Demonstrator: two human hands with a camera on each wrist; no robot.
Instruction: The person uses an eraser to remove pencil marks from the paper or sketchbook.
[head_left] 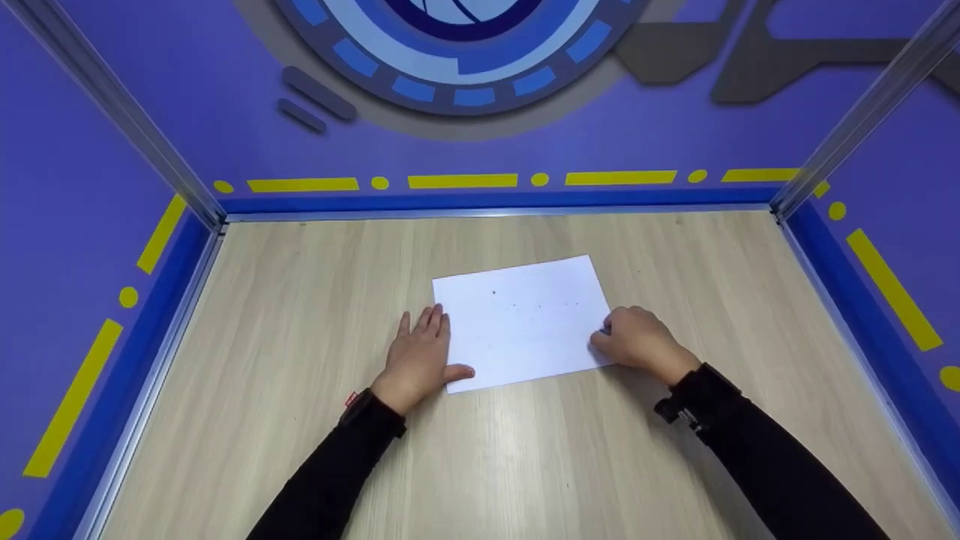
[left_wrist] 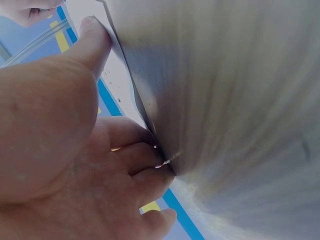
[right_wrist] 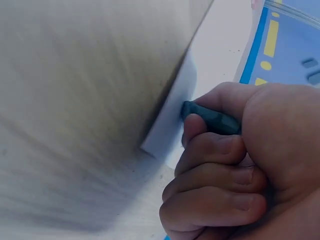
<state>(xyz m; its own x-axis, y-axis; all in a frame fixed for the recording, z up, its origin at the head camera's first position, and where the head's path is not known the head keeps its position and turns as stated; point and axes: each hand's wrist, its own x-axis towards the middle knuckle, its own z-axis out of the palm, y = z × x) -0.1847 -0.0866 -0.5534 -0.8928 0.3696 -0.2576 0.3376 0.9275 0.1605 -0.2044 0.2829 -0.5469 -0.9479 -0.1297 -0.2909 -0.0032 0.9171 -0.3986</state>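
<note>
A white sheet of paper (head_left: 525, 322) lies slightly turned on the table, with a few small dark specks on its upper half. My left hand (head_left: 421, 352) rests at its left edge, fingers extended and the thumb lying on the lower left corner. At the right edge of the sheet is my right hand (head_left: 641, 339), its fingers curled. Between thumb and index finger it pinches a small dark green, putty-like lump (right_wrist: 212, 119), held against the paper. Much of the lump is hidden inside the hand. In the right wrist view a corner of the sheet lifts slightly from the table.
The wood-grain table (head_left: 315, 285) is bounded by blue-purple panels with yellow dashes on the left, back and right. Metal rails (head_left: 495, 213) run along the foot of the panels. Black bands (head_left: 705, 386) sit on both wrists.
</note>
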